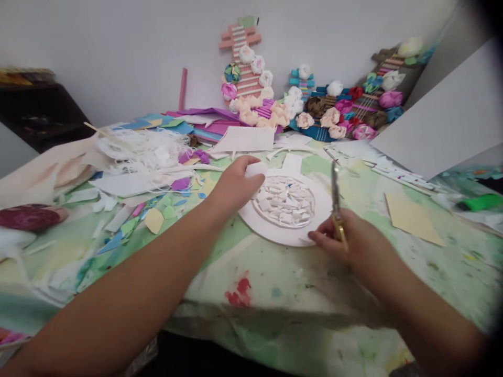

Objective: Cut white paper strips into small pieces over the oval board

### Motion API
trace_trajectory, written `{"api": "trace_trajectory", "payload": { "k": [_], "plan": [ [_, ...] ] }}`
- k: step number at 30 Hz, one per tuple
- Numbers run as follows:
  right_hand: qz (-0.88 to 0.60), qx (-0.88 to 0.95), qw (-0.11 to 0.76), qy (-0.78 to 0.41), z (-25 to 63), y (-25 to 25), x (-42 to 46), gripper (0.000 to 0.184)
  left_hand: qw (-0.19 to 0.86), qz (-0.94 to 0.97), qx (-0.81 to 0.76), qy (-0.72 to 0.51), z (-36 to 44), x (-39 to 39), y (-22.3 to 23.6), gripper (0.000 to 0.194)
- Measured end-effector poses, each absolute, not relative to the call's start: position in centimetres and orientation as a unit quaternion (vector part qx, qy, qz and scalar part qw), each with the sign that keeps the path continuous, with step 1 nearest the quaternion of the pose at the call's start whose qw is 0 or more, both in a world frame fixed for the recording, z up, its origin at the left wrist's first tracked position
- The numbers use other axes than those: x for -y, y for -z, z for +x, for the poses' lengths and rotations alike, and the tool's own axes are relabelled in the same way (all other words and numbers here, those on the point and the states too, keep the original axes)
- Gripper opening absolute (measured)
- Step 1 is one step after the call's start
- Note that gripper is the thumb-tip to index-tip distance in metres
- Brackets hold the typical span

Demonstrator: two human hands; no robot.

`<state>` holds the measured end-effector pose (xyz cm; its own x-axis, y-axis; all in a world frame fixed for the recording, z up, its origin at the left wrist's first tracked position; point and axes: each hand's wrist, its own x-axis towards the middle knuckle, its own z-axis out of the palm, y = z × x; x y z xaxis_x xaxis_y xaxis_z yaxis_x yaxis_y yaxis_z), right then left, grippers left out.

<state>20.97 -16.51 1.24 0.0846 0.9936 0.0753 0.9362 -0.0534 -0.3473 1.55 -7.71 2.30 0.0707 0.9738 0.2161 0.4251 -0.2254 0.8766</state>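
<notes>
A flat white cutout, round with a short neck at its far end, lies on the table ahead of me. Small white paper scraps cover a ringed circle in its middle. My left hand is closed at its left edge, thumb and fingers pinching a small white paper piece. Scissors with gold-coloured handles point upward in my right hand, which wraps round the handles at the cutout's right edge. Its fingertips touch or nearly touch the rim.
Tangled white string and coloured paper scraps spread over the left side. Crafted guitar shapes with paper flowers stand along the wall. A yellowish sheet lies to the right, beyond it a green object. A painted cloth covers the table.
</notes>
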Motion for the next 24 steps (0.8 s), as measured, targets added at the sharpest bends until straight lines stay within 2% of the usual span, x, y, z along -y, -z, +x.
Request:
{"api": "trace_trajectory", "payload": {
  "k": [4,8,13,20,24],
  "plan": [
    [-0.706,0.694,0.126,-0.068,19.0,-0.9,17.6,0.018,0.332,0.614,-0.552,-0.455,1.3,6.8,-1.9,0.032],
    [-0.698,0.703,0.126,-0.054,19.5,-1.0,17.8,0.017,0.333,0.602,-0.561,-0.461,1.1,6.4,-1.8,0.033],
    [-0.692,0.69,0.207,-0.048,20.2,-2.0,14.4,0.02,0.315,0.634,-0.543,-0.452,1.2,6.5,-1.5,0.034],
    [-0.688,0.686,0.228,-0.061,21.4,-2.1,10.2,0.021,0.379,0.668,-0.467,-0.439,1.4,6.8,-1.4,0.034],
    [-0.652,0.657,0.339,-0.168,22.8,-1.7,10.4,0.024,0.388,0.672,-0.467,-0.423,1.6,7.1,-1.4,0.031]
  ]
}}
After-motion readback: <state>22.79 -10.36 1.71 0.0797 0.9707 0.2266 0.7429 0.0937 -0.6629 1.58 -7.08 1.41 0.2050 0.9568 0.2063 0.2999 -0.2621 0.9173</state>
